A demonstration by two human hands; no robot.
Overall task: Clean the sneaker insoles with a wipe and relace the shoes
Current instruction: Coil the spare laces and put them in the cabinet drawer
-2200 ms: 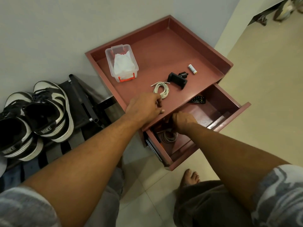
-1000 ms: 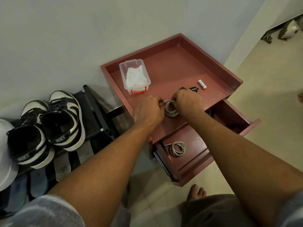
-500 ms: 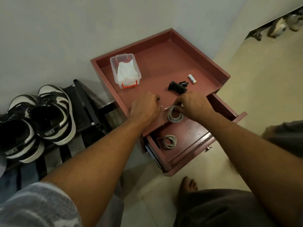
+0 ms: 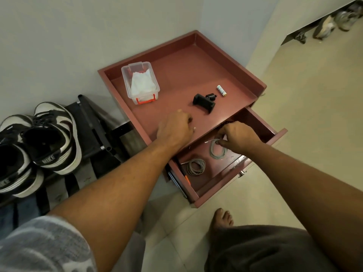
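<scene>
My right hand (image 4: 238, 136) pinches a coiled grey-white lace (image 4: 217, 151) and holds it over the open drawer (image 4: 253, 165) of a red-brown cabinet. A second coiled lace (image 4: 195, 167) lies on the drawer floor to the left. My left hand (image 4: 175, 128) rests on the cabinet top (image 4: 186, 75) near its front edge, fingers curled, with nothing plainly held. A clear plastic box of white wipes (image 4: 141, 85) with an orange latch stands at the top's back left. Two black-and-white sneakers (image 4: 49, 138) sit on a dark shoe rack at the left.
A black clip-like holder (image 4: 204, 102) and a small battery (image 4: 221, 90) lie on the cabinet top. An orange-tipped pen (image 4: 185, 176) lies along the drawer's left side. My bare foot (image 4: 223, 216) stands on the tiled floor below the drawer. More shoes (image 4: 334, 22) sit far right.
My right hand carried the coiled lace from the cabinet top down over the open drawer. The left hand let go of it and stayed on the top's front edge.
</scene>
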